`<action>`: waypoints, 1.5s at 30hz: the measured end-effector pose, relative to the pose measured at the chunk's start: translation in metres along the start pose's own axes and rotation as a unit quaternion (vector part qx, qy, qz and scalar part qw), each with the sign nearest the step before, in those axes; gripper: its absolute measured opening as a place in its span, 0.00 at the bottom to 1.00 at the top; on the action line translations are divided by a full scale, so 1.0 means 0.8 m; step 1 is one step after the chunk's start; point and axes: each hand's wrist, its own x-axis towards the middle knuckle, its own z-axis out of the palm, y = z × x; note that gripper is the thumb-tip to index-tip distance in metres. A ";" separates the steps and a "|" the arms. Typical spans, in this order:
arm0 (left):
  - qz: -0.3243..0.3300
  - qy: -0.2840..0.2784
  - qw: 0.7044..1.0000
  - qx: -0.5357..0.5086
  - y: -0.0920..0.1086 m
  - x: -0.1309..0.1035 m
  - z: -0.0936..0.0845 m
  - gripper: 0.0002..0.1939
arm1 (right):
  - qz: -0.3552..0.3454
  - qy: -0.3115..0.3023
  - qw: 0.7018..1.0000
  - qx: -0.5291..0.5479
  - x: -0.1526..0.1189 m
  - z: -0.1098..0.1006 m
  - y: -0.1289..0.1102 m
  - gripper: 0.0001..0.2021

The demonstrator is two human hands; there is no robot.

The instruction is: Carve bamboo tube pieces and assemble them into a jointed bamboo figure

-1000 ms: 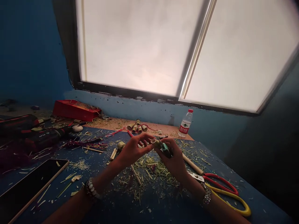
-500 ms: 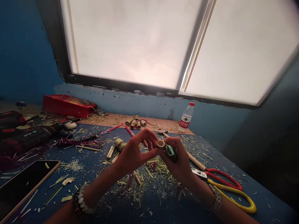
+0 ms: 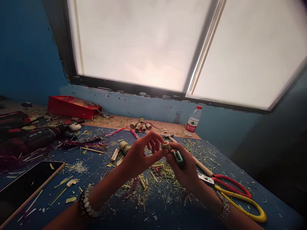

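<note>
A small hollow bamboo ring (image 3: 166, 146) is pinched between the fingertips of my left hand (image 3: 141, 155), above the middle of the blue table. My right hand (image 3: 183, 166) touches the ring's right side and is wrapped round a knife with a teal and dark handle (image 3: 178, 156); its blade is mostly hidden. Below both hands lies a pile of green and pale shavings (image 3: 165, 174). Just left of my left hand a bamboo piece (image 3: 124, 147) rests on the table, with a short split stick (image 3: 115, 155) beside it.
Scissors (image 3: 240, 188) with red and yellow handles lie right of my right wrist, near a wooden-handled tool (image 3: 202, 166). A water bottle (image 3: 192, 122) stands at the back. Left are a phone (image 3: 28, 188), power drill (image 3: 35, 137) and red box (image 3: 72, 108); bamboo pieces (image 3: 141, 125) lie behind.
The bamboo ring has tilted, so its opening faces more upward and its side shows. The knife handle has shifted slightly right, away from the ring. The whole view has moved a little.
</note>
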 end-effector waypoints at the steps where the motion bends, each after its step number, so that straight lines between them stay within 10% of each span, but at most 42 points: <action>1: 0.002 0.001 1.000 0.005 0.000 0.000 0.000 0.07 | 0.006 -0.004 1.000 0.007 -0.001 0.000 0.002 0.09; 16: -0.046 -0.020 0.998 0.027 0.007 0.006 -0.013 0.07 | 0.034 -0.041 0.998 0.027 -0.003 -0.005 0.004 0.08; 29: -0.149 -0.199 0.968 -0.041 -0.027 0.013 -0.040 0.12 | 0.002 -0.079 0.994 -0.070 0.003 -0.012 0.000 0.07; 45: -0.162 -0.136 0.974 -0.078 -0.023 0.014 -0.037 0.09 | 0.095 -0.070 0.993 0.023 0.003 -0.009 0.003 0.14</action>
